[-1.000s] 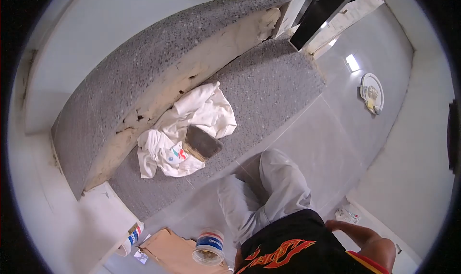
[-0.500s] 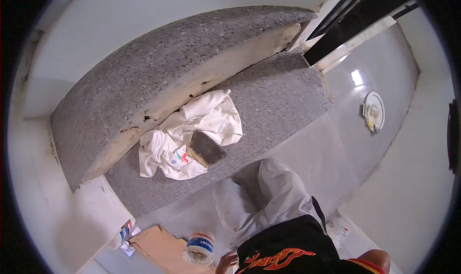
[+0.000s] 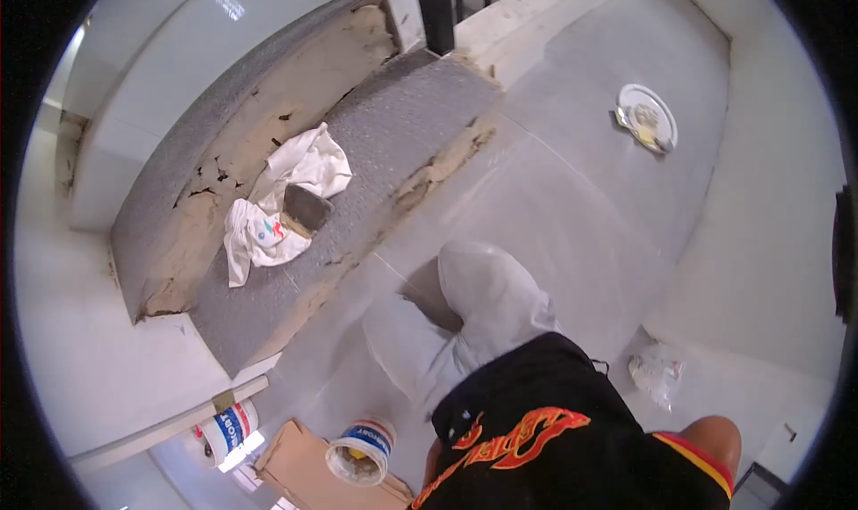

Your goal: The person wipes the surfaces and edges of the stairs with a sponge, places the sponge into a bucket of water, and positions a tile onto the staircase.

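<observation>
Neither of my hands shows. A sliver of skin from my left arm (image 3: pixel 433 463) appears beside the black shirt (image 3: pixel 536 438). My bent right arm (image 3: pixel 715 438) comes out of the sleeve at lower right, its hand hidden. Closest to my left side is a white bucket (image 3: pixel 362 452) with a blue label, tilted on its side, with something yellowish inside. Up on the grey speckled step (image 3: pixel 393 143) lies a crumpled white cloth (image 3: pixel 268 219) with a coloured print. A dark, flat brush-like block with a tan edge (image 3: pixel 307 208) rests on that cloth.
A second labelled bucket (image 3: pixel 231 431) stands at lower left beside a flat cardboard sheet (image 3: pixel 299 474). On the grey floor (image 3: pixel 554 206) lies a round white lid (image 3: pixel 666 108) with pale material and a yellow-edged tool. A clear plastic bag (image 3: pixel 660 371) sits by the right wall. Black railing posts rise at the top.
The view has swung right and drawn back, so the step and cloth sit further up and left. The hand seen at the lower edge beside the bucket is out of sight.
</observation>
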The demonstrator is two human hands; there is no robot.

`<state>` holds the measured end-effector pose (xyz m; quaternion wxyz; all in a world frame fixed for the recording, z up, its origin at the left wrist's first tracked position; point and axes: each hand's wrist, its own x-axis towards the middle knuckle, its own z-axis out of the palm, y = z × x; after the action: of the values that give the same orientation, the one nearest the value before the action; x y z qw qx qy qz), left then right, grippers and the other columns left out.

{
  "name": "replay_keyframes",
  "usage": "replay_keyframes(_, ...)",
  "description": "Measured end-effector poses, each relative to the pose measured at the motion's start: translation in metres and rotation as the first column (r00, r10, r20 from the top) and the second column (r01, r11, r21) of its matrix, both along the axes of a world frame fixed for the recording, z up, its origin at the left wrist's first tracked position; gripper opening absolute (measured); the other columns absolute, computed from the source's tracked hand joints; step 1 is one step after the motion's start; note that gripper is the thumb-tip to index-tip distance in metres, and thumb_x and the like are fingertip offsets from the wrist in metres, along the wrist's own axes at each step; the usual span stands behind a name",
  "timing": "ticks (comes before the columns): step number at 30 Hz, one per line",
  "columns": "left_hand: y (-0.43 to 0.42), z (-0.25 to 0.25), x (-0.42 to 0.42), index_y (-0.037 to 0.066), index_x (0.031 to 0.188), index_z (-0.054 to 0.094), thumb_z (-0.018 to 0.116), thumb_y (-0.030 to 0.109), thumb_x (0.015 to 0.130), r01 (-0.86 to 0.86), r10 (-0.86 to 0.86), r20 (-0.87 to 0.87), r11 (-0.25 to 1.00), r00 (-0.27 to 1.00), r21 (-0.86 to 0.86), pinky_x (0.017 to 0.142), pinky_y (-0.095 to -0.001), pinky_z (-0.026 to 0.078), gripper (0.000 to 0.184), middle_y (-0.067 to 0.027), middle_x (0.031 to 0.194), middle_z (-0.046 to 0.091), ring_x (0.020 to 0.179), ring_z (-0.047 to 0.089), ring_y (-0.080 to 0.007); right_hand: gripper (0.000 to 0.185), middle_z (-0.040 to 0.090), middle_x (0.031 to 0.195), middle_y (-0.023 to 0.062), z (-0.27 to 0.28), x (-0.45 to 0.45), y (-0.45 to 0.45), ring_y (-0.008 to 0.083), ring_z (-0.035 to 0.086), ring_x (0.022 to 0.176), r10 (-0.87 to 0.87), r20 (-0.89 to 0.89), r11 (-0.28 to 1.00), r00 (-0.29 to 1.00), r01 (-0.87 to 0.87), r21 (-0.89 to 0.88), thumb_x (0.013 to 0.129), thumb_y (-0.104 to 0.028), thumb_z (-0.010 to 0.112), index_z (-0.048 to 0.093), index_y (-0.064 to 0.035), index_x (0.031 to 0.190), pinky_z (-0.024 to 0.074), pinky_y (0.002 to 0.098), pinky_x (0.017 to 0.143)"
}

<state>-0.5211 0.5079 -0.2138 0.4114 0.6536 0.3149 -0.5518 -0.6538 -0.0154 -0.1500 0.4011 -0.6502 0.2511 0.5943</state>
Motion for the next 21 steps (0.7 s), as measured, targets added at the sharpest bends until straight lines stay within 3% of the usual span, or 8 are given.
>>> replay_keyframes(6,0.018,-0.015,0.015,0.012,0.118,0.054,0.063,0.025,0.081,0.447,-0.448,0.032,0.894,0.894,0.03,0.063,-0.0325,0.046,0.04,-0.0098,0.089,0.062,0.077,0.059,-0.0186,0.04,0.063,0.098,0.0153,-0.043,-0.032,0.01,0.0307,0.061,0.091,-0.022,-0.121,0.996,0.992,0.031,0.078,0.078,-0.044,0.056,0.062,-0.0104,0.098,0.0501,0.04,0.075)
replay_keyframes(11,0.012,-0.008,0.05,0.011,0.116,0.056,0.063,0.022,0.081,0.659,-0.66,0.026,0.751,0.751,0.028,0.059,-0.0302,0.048,0.038,-0.0092,0.085,0.065,0.073,0.061,-0.0174,0.043,0.063,0.101,0.0157,-0.063,-0.009,-0.007,0.0309,0.061,0.094,0.003,-0.2,0.995,0.98,0.017,0.096,0.078,-0.047,0.056,0.062,-0.0108,0.101,0.0501,0.0402,0.077)
replay_keyframes(12,0.005,0.003,0.06,0.011,0.116,0.056,0.063,0.022,0.081,0.66,-0.661,0.037,0.751,0.75,0.034,0.059,-0.0302,0.048,0.038,-0.0092,0.085,0.065,0.073,0.061,-0.0174,0.043,0.063,0.101,0.0157,-0.057,0.007,-0.015,0.0309,0.061,0.094,0.001,-0.188,0.996,0.982,0.017,0.093,0.078,-0.047,0.056,0.062,-0.0108,0.101,0.0501,0.0402,0.077)
replay_keyframes(14,0.003,0.032,0.074,0.005,0.109,0.059,0.064,0.012,0.078,0.444,-0.416,0.285,0.895,0.863,-0.036,0.046,-0.0262,0.045,0.032,-0.0056,0.067,0.063,0.051,0.057,-0.0139,0.052,0.062,0.107,0.0139,-0.042,0.039,-0.036,0.0327,0.057,0.101,0.382,0.144,0.923,0.913,-0.37,-0.103,0.081,-0.054,0.052,0.063,-0.0101,0.107,0.0458,0.0396,0.087)
replay_keyframes(15,0.002,0.036,0.089,0.002,0.109,0.058,0.065,0.014,0.076,0.222,-0.19,0.258,0.97,0.947,-0.097,0.055,-0.0298,0.048,0.035,-0.01,0.074,0.066,0.061,0.062,-0.0176,0.056,0.061,0.11,0.014,-0.037,0.048,-0.047,0.0328,0.056,0.103,0.356,0.194,0.928,0.914,-0.321,-0.189,0.08,-0.057,0.051,0.062,-0.0102,0.109,0.0443,0.0415,0.089)
replay_keyframes(17,-0.015,0.054,0.114,0.002,0.107,0.058,0.064,0.015,0.076,0.493,-0.544,0.65,0.822,0.531,0.284,0.064,-0.0367,0.049,0.034,-0.0149,0.086,0.066,0.073,0.064,-0.0244,0.06,0.059,0.115,0.0127,-0.035,0.067,-0.068,0.0323,0.053,0.11,0.306,0.317,0.915,0.898,-0.184,-0.36,0.08,-0.057,0.051,0.058,-0.0105,0.117,0.0414,0.04,0.094)
replay_keyframes(19,-0.058,0.092,0.158,0.003,0.106,0.058,0.064,0.017,0.077,0.52,-0.867,0.495,0.398,-0.056,0.756,0.075,-0.0405,0.047,0.033,-0.0172,0.095,0.063,0.086,0.061,-0.0297,0.054,0.059,0.111,0.0166,-0.006,0.101,-0.086,0.0345,0.057,0.102,0.228,0.38,0.88,0.896,-0.024,-0.474,0.081,-0.049,0.055,0.058,-0.0088,0.116,0.045,0.0433,0.087)
replay_keyframes(21,-0.107,0.141,0.203,0.004,0.111,0.057,0.06,0.014,0.079,0.44,-0.722,0.683,0.651,0.108,0.619,0.079,-0.0372,0.048,0.034,-0.0164,0.099,0.061,0.091,0.061,-0.0293,0.052,0.06,0.109,0.0171,-0.001,0.122,-0.107,0.0353,0.057,0.1,0.179,0.467,0.868,0.866,0.085,-0.49,0.08,-0.046,0.056,0.058,-0.008,0.116,0.046,0.0432,0.085)
